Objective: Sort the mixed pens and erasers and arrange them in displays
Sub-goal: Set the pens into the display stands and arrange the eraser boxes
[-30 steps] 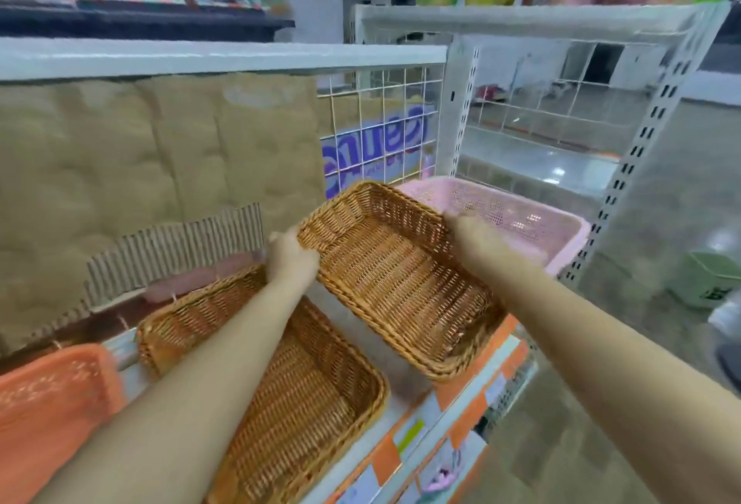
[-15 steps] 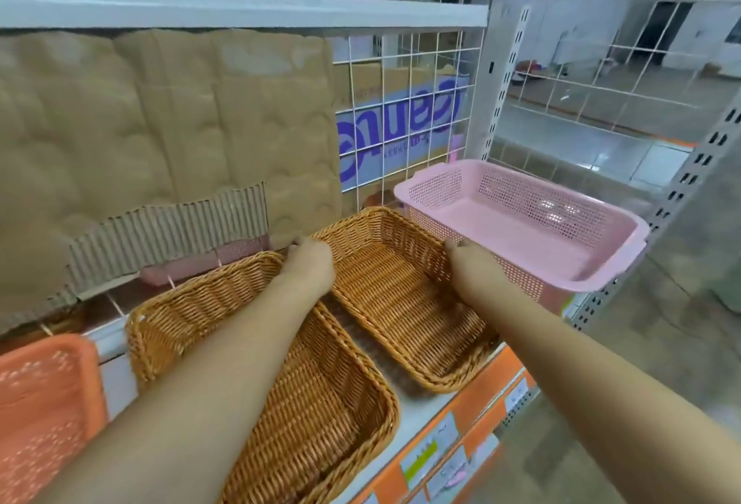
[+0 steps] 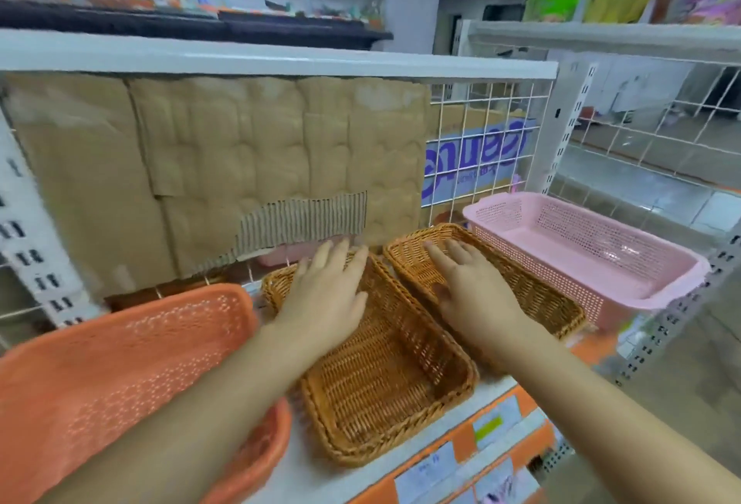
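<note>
From the head camera, four baskets sit in a row on a white shop shelf [image 3: 308, 463]: an orange plastic basket [image 3: 120, 363] at the left, two wicker baskets side by side in the middle, and a pink plastic basket [image 3: 601, 263] at the right. The left hand [image 3: 324, 295] is palm down over the far end of the left wicker basket [image 3: 381, 395], its fingers [image 3: 341, 255] straight and slightly spread, gripping nothing. The right hand [image 3: 469, 291] lies the same way over the right wicker basket [image 3: 549, 303], fingers [image 3: 437, 259] straight and fanned. Whether either palm presses the weave cannot be told. Torn cardboard [image 3: 240, 150] and a wire grid [image 3: 481, 142] back the shelf. An orange price strip [image 3: 461, 443] runs along the shelf's front edge.
</note>
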